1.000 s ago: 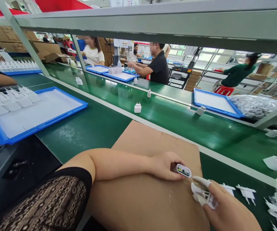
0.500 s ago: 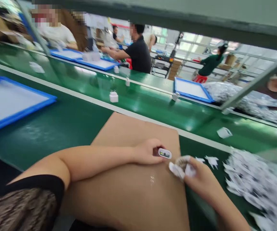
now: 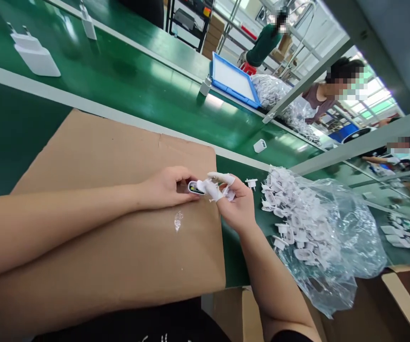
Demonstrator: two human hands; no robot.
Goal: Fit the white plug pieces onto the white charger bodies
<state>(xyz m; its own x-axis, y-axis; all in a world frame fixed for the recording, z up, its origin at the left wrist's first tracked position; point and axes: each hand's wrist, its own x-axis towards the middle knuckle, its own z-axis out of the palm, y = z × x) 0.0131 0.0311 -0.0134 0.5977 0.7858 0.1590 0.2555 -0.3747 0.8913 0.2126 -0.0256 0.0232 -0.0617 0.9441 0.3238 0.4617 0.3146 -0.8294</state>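
White cap (image 3: pixel 201 185) advanced from just short of housing (image 3: pixel 193 189) to its open end; in judgement, parts were meeting, cap unseated. Left hand (image 3: pixel 167 188) curled around housing, above cardboard (image 3: pixel 147 266). Right hand (image 3: pixel 237 202) held cap in narrow pinch; exact finger contact unclear.

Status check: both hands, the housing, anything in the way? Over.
Left hand holding open-ended white housing. Right hand at its opening, holding white plastic piece. Parts pile and clear bag off right, no blockage seen.
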